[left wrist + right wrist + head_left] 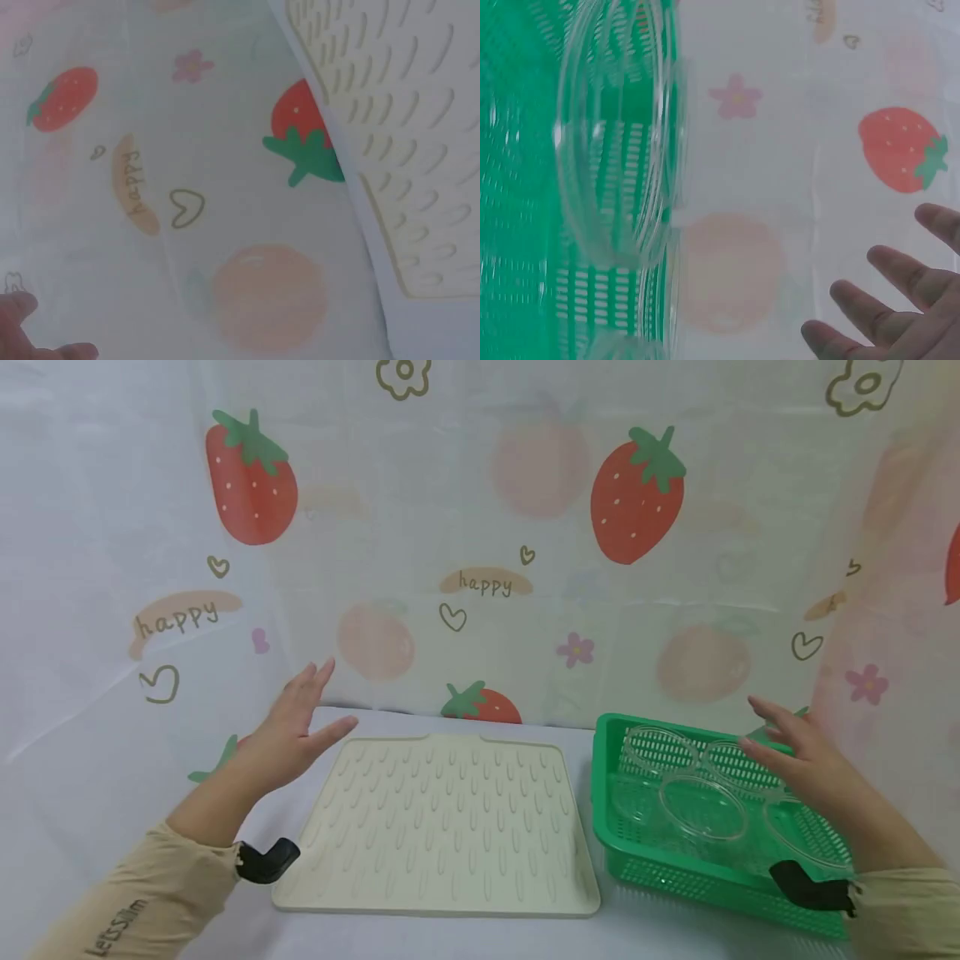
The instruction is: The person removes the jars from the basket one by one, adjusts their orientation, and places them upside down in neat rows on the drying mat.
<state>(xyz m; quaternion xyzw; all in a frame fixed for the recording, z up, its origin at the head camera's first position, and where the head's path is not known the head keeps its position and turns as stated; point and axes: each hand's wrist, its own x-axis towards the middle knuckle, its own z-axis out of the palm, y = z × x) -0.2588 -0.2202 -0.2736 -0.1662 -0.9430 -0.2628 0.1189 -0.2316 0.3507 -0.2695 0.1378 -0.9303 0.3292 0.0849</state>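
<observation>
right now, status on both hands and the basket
Left hand open, in the air over the mat's left edge. Right hand open above green basket; clear bowls inside, untouched. Nothing in the way.

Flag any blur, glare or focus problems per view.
Head view: even soft light, sharp; clear bowls in the green basket are faint. Left wrist view: soft focus, washed out; mat pale, fingertips cropped. Right wrist view: bowl blurred, with bright glints; right hand fairly sharp.

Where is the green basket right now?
In the head view the green basket sits on the table's right side, beside the cream mat, holding clear glass bowls, with the right hand above it.
</observation>
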